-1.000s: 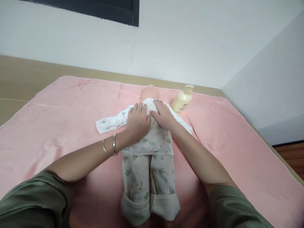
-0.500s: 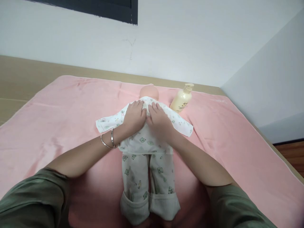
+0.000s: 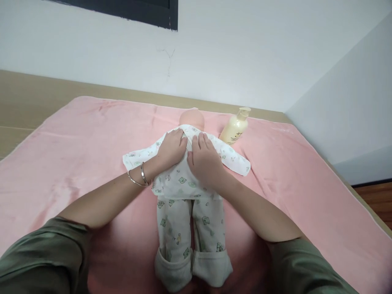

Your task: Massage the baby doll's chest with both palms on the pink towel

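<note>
A baby doll lies on its back, its bare round head point(image 3: 192, 118) at the far end. It wears a white printed top point(image 3: 180, 181) with both sleeves spread outward, and matching trousers point(image 3: 174, 228) with turned-up cuffs. My left hand point(image 3: 171, 149) rests on the left side of the chest near the neckline, fingers extended over the cloth. On the other side of the chest, my right hand point(image 3: 204, 159) lies flat with fingers stretched toward the neck. A slanting fold of the top shows between the hands. The doll's face cannot be made out.
A pink blanket point(image 3: 101, 134) lies under the doll on a wooden surface point(image 3: 27, 98). A pale yellow pump bottle point(image 3: 235, 127) stands beyond the right sleeve, slightly tilted in view. White walls point(image 3: 229, 53) rise behind and to the right.
My right hand has moved slightly, opening a small gap between my hands over the chest. My left hand has shifted a little left, and the right sleeve's end has moved slightly outward.
</note>
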`<action>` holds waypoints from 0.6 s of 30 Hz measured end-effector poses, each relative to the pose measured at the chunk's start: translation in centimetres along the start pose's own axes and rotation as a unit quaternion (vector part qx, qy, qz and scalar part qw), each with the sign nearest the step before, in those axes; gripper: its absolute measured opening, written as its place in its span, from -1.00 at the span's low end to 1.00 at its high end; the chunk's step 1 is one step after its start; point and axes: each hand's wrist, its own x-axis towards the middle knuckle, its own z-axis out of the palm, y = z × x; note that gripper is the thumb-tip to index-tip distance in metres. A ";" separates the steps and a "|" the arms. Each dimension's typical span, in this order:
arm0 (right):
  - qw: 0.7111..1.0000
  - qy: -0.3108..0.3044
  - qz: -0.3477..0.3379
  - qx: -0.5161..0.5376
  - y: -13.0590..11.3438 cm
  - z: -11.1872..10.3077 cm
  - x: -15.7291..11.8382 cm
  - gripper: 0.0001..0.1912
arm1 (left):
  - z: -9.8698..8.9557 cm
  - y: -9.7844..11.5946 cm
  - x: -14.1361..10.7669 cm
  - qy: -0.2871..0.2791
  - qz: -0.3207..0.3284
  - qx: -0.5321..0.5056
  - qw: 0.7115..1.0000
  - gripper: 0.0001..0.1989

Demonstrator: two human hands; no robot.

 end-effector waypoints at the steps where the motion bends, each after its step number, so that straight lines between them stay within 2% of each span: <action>1: 1.000 -0.007 -0.006 0.007 0.2 0.1 0.1 -0.38 | 0.0 0.0 -0.1 0.004 0.007 0.008 1.000 -0.64; 3: 0.999 -0.028 -0.001 0.036 1.1 0.3 0.8 -0.38 | 0.1 0.4 -0.8 0.022 0.035 0.044 0.998 -0.61; 6: 0.994 -0.036 0.055 0.085 3.3 0.6 2.7 -0.41 | 0.7 1.3 -2.9 0.047 0.075 0.087 0.992 -0.57; 10: 0.989 -0.029 0.112 0.088 4.4 0.6 4.1 -0.50 | 1.5 2.1 -4.9 0.063 0.103 0.073 0.990 -0.52; 14: 0.997 -0.019 0.068 0.021 2.3 0.1 2.3 -0.43 | 1.3 1.5 -3.4 0.033 0.093 0.040 0.994 -0.50; 18: 1.000 0.005 0.000 -0.015 -0.5 -0.4 -0.4 -0.42 | 0.6 0.4 -0.7 0.006 0.007 0.004 1.000 -0.58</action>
